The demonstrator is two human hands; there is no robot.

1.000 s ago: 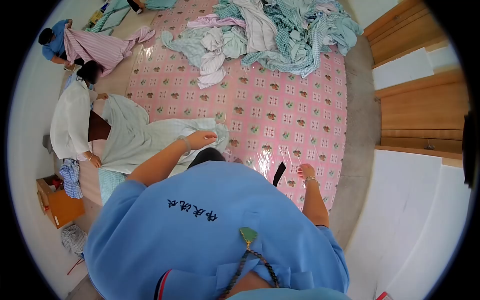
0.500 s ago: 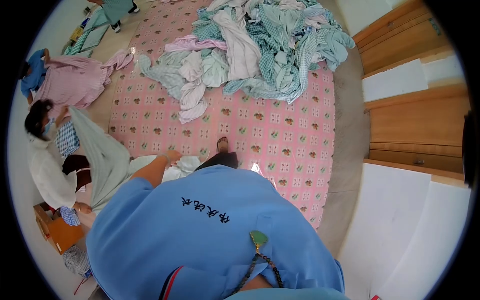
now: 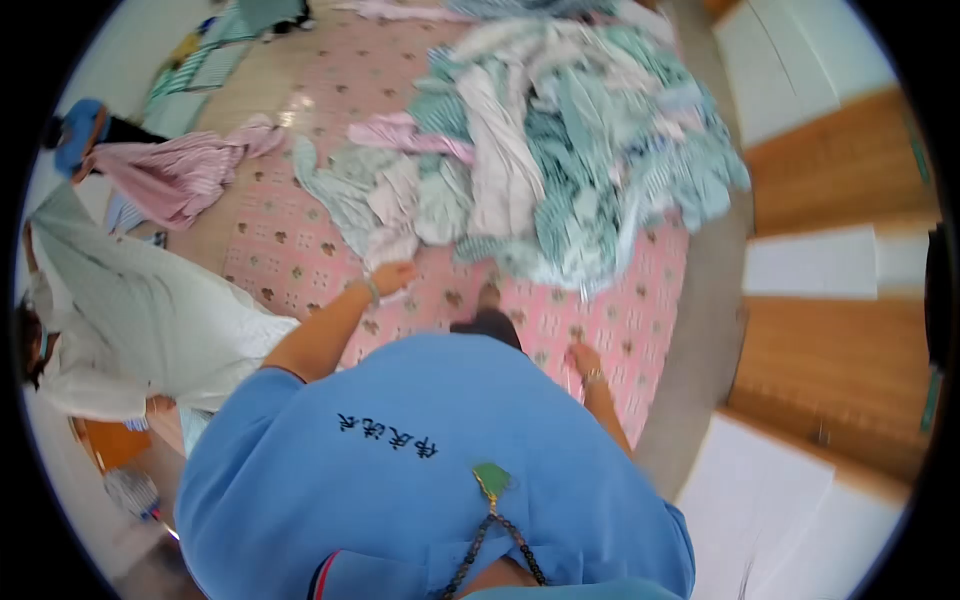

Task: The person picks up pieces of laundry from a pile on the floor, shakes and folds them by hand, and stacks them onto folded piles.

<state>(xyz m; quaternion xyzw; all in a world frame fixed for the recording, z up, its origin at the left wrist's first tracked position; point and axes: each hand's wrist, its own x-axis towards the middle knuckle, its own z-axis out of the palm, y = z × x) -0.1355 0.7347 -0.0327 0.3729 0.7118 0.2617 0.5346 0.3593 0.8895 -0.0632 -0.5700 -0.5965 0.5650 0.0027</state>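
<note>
My left hand (image 3: 393, 276) is stretched forward, its fingers extended and nothing visible in them. In the view it lies just below the end of a pale pink cloth (image 3: 394, 212); whether they touch I cannot tell. My right hand (image 3: 584, 359) hangs low over the pink patterned floor covering (image 3: 645, 335), its fingers small and blurred, with no cloth seen in it. Ahead lies a large heap of crumpled fabrics (image 3: 575, 135), green, white and pale pink, some checked. My foot (image 3: 488, 298) is on the floor between my hands.
At left, a person in white (image 3: 85, 385) holds up a large pale sheet (image 3: 170, 310). Farther back, a person in blue (image 3: 85, 140) handles a pink striped cloth (image 3: 175, 175). Wooden cabinets (image 3: 840, 180) line the right wall. Folded green fabrics (image 3: 205, 70) lie at far left.
My left hand has moved forward, away from the pale sheet beside me. My right hand has come into view. The heap appears closer, and the person in white has raised the sheet.
</note>
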